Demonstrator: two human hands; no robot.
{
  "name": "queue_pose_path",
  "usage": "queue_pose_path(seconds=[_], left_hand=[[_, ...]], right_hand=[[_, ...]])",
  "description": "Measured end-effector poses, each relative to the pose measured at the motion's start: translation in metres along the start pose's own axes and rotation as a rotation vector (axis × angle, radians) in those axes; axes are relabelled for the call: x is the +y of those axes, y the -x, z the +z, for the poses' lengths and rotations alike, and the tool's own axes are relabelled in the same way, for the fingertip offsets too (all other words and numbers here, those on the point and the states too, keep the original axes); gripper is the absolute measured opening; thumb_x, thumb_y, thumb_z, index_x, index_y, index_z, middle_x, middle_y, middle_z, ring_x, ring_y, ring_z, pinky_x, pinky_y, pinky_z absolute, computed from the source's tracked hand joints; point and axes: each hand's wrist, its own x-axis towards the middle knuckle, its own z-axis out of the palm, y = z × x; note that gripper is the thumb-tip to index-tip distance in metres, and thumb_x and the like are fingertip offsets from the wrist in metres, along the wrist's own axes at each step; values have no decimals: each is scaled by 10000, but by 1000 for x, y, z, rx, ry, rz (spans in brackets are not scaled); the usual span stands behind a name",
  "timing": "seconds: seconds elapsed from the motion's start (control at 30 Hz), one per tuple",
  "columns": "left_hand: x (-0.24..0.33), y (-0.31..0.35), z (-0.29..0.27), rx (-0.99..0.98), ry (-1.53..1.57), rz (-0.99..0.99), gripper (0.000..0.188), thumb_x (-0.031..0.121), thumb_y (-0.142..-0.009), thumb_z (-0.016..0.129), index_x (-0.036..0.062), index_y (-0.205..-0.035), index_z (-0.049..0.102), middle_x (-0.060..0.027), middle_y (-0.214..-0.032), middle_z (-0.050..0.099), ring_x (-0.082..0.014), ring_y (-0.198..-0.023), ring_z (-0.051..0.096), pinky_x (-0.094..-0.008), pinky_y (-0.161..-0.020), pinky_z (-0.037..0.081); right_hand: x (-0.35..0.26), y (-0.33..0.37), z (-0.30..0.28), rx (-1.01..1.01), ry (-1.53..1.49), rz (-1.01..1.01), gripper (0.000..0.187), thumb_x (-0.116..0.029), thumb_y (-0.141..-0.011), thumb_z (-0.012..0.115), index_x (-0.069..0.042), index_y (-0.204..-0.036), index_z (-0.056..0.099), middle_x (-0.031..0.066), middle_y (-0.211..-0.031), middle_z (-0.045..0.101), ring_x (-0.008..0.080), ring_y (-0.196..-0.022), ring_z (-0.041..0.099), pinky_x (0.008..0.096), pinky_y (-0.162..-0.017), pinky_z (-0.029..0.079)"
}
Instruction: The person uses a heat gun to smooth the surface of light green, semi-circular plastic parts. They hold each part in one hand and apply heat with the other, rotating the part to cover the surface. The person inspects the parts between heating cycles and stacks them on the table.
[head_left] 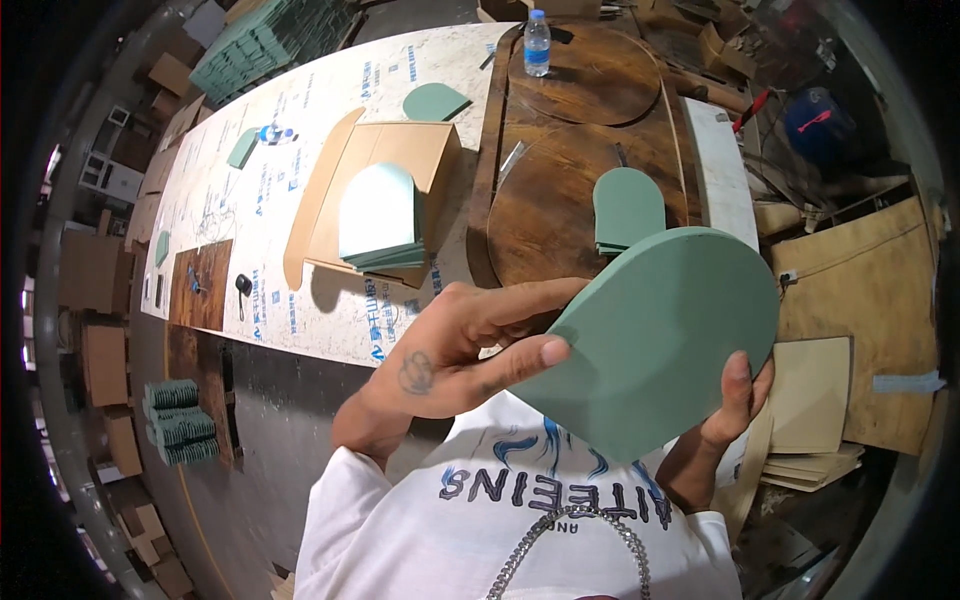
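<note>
A flat green panel (660,330) with one rounded end is held up in front of my chest, tilted toward me. My left hand (465,350) grips its left edge, thumb on the near face and fingers behind. My right hand (738,400) holds the lower right edge, its thumb on the near face and the other fingers mostly hidden. Beyond the panel, a short stack of similar green panels (630,200) lies on a dark wooden board (560,215). Another stack of arch-shaped panels (378,215), its top glossy with reflected light, rests on an opened cardboard box (335,190).
A water bottle (537,45) stands at the back of the dark board. Loose green panels (436,102) lie on the white printed table (310,90). Bundled green pieces (180,422) sit low at the left. Beige sheets (810,400) are at my right.
</note>
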Motion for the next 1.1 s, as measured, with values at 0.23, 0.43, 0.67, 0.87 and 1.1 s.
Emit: queue_pose_path(seconds=[0.23, 0.43, 0.67, 0.87, 1.1], left_hand=[[2, -3, -3, -42, -33, -15, 392, 190, -875, 594, -14, -1205, 533, -139, -840, 681, -143, -732, 650, -260, -668, 500], [8, -6, 4, 27, 62, 35, 435, 140, -790, 665, -31, -1175, 558, -160, -863, 673, -189, -780, 659, -268, -701, 490], [6, -1, 2, 68, -135, 138, 310, 154, -847, 615, -42, -1086, 586, -126, -774, 664, -146, -684, 639, -236, -605, 458], [-4, -4, 1, 251, 25, 104, 315, 238, -932, 514, -10, -746, 572, -40, -614, 581, -43, -453, 475, -180, -398, 326], [-23, 9, -8, 181, 297, 185, 214, 131, -866, 609, -44, -987, 592, -105, -783, 655, -127, -697, 631, -225, -568, 496]], right_hand=[[-7, 0, 0, -73, 41, 1, 594, -298, -707, 600, 51, -1173, 487, 169, -1051, 589, 257, -915, 595, 396, -775, 506], [-18, 4, 26, -41, 29, 43, 654, -319, -652, 631, 103, -1131, 487, 216, -1012, 596, 301, -878, 620, 428, -763, 531], [-16, 5, 30, -121, -94, 83, 644, -305, -653, 620, 125, -1113, 485, 230, -995, 601, 307, -848, 628, 418, -754, 536], [-11, 5, 32, -161, -67, 68, 619, -313, -689, 598, 121, -1118, 490, 221, -999, 609, 293, -859, 625, 400, -755, 531], [-13, 7, 32, -64, -41, 58, 612, -366, -701, 578, 53, -1139, 493, 190, -1010, 602, 276, -870, 610, 401, -745, 521]])
